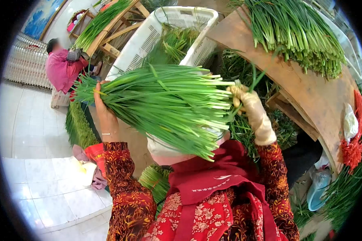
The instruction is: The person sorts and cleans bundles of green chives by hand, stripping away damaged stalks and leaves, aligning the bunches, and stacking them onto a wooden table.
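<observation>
Greens (pixel 165 100), one bunch, between two hands (pixel 103 107) (pixel 245 99)

Across the left side, pale floor tiles (pixel 30 124), glossy and ruled by thin joints. At lower left, a brighter expanse of white tile (pixel 48 197), edged along its lower side – whether a step or a ledge, hard to tell. Strong, cool light there, with glare washing out parts of the surface.

At upper left, a blue-and-white picture (pixel 38 16) in a brown frame; below it, a pale ribbed surface (pixel 26 60), either panel or stack. Near the top, a slanted wooden stand (pixel 122 33) on pale timber legs. At right, a broad brown bench (pixel 305 90) with a worn top – curved by the lens – over a rough timber support (pixel 295 116).
</observation>
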